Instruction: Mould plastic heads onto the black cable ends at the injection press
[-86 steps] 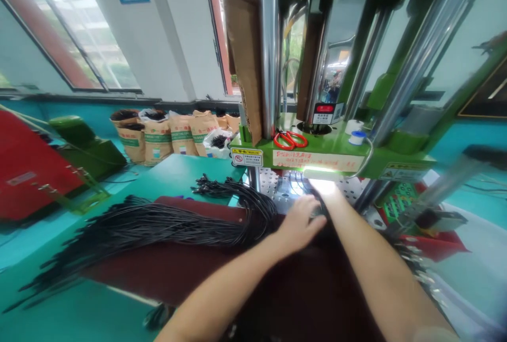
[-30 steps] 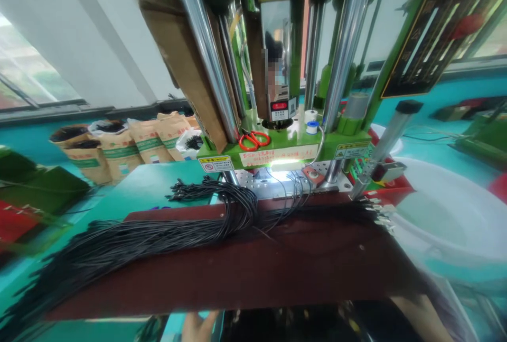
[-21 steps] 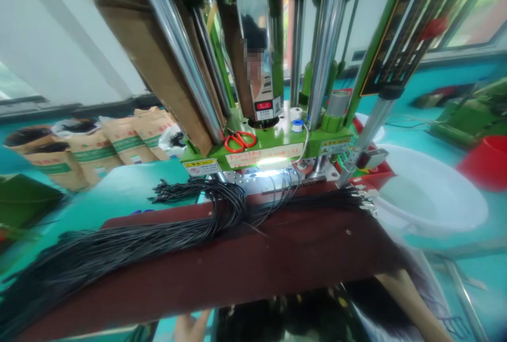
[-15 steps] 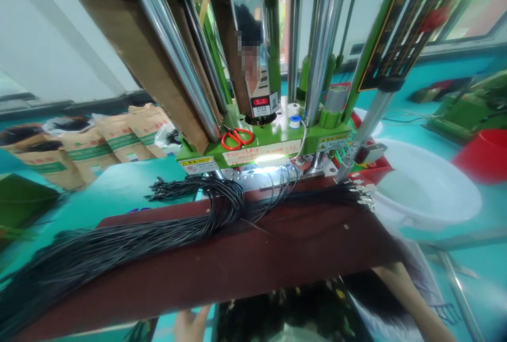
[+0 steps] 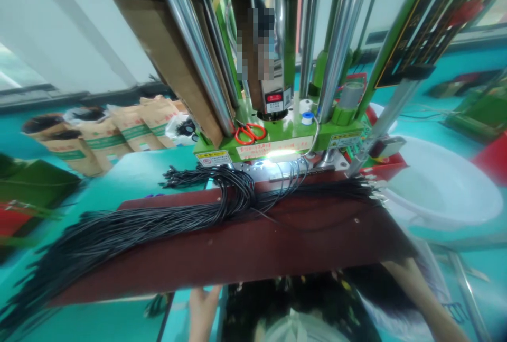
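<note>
My left hand (image 5: 204,302) is at the front edge of the dark red board (image 5: 253,257), its thumb and part of its fingers apart, the fingertips hidden beneath the board. My right hand (image 5: 400,268) reaches under the board's right front edge, and its fingers are hidden. On the board lies a big bundle of black cables (image 5: 138,231), fanned out to the left. Another bundle of black cables (image 5: 332,188) with pale ends runs to the right. Several thin cables loop up to the lit metal plate of the green machine (image 5: 293,138).
Red-handled scissors (image 5: 250,133) and a blue-and-white spool (image 5: 307,118) sit on the machine. Paper sacks (image 5: 105,141) stand at the back left. A big white tub (image 5: 443,183) is at the right, beside a red bin (image 5: 390,167).
The view has shifted, so the machine and board appear further right and slightly higher. More of my left hand and wrist shows. The cables lie as before.
</note>
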Demonstrator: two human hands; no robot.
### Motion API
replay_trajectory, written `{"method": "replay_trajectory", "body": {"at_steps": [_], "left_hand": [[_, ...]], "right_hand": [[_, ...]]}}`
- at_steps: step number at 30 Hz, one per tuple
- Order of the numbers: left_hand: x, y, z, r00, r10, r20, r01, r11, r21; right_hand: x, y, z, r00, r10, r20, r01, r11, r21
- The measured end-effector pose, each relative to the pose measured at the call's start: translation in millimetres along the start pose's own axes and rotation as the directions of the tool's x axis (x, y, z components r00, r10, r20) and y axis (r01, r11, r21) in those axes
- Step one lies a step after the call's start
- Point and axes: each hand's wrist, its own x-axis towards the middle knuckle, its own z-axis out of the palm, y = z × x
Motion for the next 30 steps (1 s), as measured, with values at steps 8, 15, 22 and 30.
{"method": "replay_trajectory", "body": {"at_steps": [8, 15, 22, 30], "left_hand": [[1.0, 22.6, -16.7, 0.984, -0.005, 0.177, -0.015, 0.993, 0.114], [-19.3, 87.8, -68.0, 0.727, -0.027, 0.686, -0.42, 0.773, 0.476], [-56.7, 210.4, 57.1, 0.211, 0.659, 0.722, -0.962, 0.27, 0.034], [-22.9, 275.5, 158.8, 0.055, 0.686, 0.726, -0.975, -0.121, 0.188]], "right_hand": [[4.9, 12.0, -4.1, 0.997, -0.047, 0.068, 0.05, 0.998, -0.047], [4.4, 21.5, -12.0, 0.996, -0.083, 0.005, 0.084, 0.993, -0.079], [1.5, 18.9, -7.1, 0.996, -0.083, 0.013, 0.083, 0.995, -0.051], [2.3, 14.1, -4.5, 0.993, -0.121, 0.001, 0.121, 0.993, 0.012]]}}
